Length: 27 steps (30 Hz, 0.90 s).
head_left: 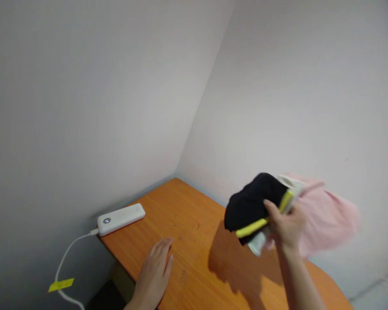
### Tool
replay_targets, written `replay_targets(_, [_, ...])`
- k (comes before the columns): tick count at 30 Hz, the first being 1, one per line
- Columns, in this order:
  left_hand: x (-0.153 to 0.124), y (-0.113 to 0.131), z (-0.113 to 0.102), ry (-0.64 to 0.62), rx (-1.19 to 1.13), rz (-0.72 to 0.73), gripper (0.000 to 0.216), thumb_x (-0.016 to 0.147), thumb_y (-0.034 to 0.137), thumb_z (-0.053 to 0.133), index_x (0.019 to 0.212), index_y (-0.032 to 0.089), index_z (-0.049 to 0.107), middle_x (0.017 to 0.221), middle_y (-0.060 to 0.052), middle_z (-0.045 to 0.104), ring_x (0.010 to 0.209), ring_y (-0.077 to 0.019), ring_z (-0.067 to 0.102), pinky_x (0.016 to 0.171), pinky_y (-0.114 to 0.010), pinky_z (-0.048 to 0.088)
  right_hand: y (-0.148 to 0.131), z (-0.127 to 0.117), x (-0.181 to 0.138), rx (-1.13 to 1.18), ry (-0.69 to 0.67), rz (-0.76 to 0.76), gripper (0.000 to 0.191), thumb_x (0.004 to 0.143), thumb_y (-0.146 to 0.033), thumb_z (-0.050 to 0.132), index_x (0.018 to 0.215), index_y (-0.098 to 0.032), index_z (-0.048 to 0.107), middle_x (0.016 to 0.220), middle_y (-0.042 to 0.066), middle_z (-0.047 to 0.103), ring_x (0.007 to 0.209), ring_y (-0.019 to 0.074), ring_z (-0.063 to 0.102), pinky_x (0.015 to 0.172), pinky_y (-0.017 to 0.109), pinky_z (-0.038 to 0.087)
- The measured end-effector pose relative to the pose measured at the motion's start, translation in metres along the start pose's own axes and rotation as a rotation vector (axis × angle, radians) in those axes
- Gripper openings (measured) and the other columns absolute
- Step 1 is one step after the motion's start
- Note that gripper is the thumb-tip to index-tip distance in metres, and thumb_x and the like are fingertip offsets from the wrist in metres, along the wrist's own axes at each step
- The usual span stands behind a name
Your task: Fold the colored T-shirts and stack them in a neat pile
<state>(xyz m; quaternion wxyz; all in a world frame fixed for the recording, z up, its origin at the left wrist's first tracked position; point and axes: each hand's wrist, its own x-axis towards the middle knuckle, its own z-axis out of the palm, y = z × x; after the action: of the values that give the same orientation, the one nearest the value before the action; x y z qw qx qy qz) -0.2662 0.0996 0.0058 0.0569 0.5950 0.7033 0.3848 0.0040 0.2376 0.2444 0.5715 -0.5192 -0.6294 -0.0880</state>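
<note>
Your right hand (286, 228) grips a bundle of clothes (278, 211), black, yellow-striped, white and pink, blurred, raised above the right part of the wooden table (194, 241). Your left hand (155, 269) lies flat, fingers open, on the table, holding nothing. A white power bank (121, 218) rests at the far corner.

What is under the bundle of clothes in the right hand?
The clothes are held in the air by the right hand. Below lies bare table with their shadow. The table part behind the forearm is hidden.
</note>
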Motion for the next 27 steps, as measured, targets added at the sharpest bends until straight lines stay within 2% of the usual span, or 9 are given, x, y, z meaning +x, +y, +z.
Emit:
replay_targets(2, [-0.002,0.000,-0.002,-0.042,0.068,0.018,0.045,0.097,0.032,0.033,0.135,0.019,0.053,0.142,-0.007,0.053,0.133,-0.0226,0.046,0.113,-0.046,0.037,-0.039,0.071,0.015,-0.070,-0.171,-0.215,0.034,0.075,-0.051,0.063,0.076,-0.017,0.058,0.072,0.004,0.059,0.063,0.0183,0.052,0.060,0.030,0.041])
replay_targets(3, [-0.002,0.002,-0.002,-0.062,0.098,0.026,0.045,0.096,0.033,0.035,0.136,0.019,0.053,0.143,-0.007,0.052,0.133,-0.0234,0.046,0.114,-0.046,0.036,-0.059,0.106,0.016,-0.106,-0.279,-0.303,0.032,0.075,-0.048,0.063,0.082,-0.017,0.059,0.084,0.008,0.062,0.073,0.0206,0.056,0.067,0.031,0.043])
replay_targets(6, [-0.001,0.003,0.000,-0.099,0.171,0.036,0.046,0.095,0.035,0.039,0.135,0.020,0.054,0.144,-0.007,0.051,0.134,-0.0259,0.045,0.114,-0.048,0.035,-0.104,0.196,-0.013,-0.229,-0.740,-0.375,0.039,0.083,-0.040,0.060,0.112,-0.015,0.055,0.121,0.016,0.058,0.099,0.0254,0.056,0.080,0.033,0.042])
replay_targets(9, [0.001,-0.007,0.010,-0.103,0.212,0.068,0.047,0.094,0.037,0.041,0.135,0.020,0.055,0.144,-0.006,0.050,0.133,-0.0263,0.045,0.112,-0.046,0.037,-0.120,0.253,-0.063,-0.214,-0.941,-0.365,0.024,0.087,-0.031,0.059,0.103,-0.013,0.059,0.105,0.013,0.066,0.094,0.0236,0.059,0.079,0.030,0.043])
replay_targets(11, [0.001,-0.016,0.019,-0.074,0.238,0.092,0.046,0.092,0.037,0.044,0.133,0.022,0.057,0.143,-0.006,0.052,0.132,-0.0265,0.048,0.111,-0.045,0.039,-0.119,0.274,-0.090,-0.190,-0.976,-0.359,0.016,0.087,-0.023,0.058,0.099,-0.012,0.061,0.104,0.015,0.066,0.099,0.0246,0.058,0.082,0.031,0.042])
replay_targets(15, [0.002,-0.026,0.031,-0.022,0.291,0.097,0.044,0.088,0.036,0.051,0.127,0.021,0.062,0.140,-0.007,0.055,0.129,-0.0280,0.050,0.109,-0.044,0.041,-0.110,0.294,-0.106,-0.132,-0.960,-0.299,0.014,0.087,-0.013,0.054,0.098,-0.011,0.062,0.114,0.018,0.063,0.108,0.0255,0.054,0.087,0.033,0.039])
replay_targets(20, [0.005,-0.018,0.019,-0.130,0.302,0.092,0.048,0.090,0.035,0.043,0.133,0.020,0.057,0.145,-0.007,0.049,0.133,-0.0278,0.046,0.111,-0.046,0.037,-0.102,0.294,-0.074,-0.040,-0.874,-0.146,0.017,0.089,-0.016,0.047,0.093,-0.012,0.063,0.100,0.014,0.067,0.091,0.0208,0.059,0.077,0.028,0.041])
replay_targets(24, [0.004,-0.005,0.000,-0.205,0.282,0.049,0.048,0.092,0.035,0.039,0.134,0.018,0.056,0.146,-0.008,0.048,0.135,-0.0268,0.044,0.113,-0.047,0.035,-0.096,0.271,-0.034,0.049,-0.733,-0.077,0.027,0.093,-0.025,0.036,0.101,-0.012,0.060,0.102,0.014,0.067,0.088,0.0202,0.058,0.074,0.027,0.042])
replay_targets(27, [0.002,0.000,-0.005,-0.198,0.257,0.052,0.048,0.094,0.036,0.037,0.134,0.018,0.055,0.147,-0.009,0.047,0.136,-0.0269,0.042,0.113,-0.048,0.034,-0.074,0.232,-0.012,0.110,-0.639,-0.073,0.030,0.093,-0.029,0.033,0.101,-0.013,0.058,0.102,0.013,0.066,0.090,0.0201,0.057,0.075,0.028,0.043])
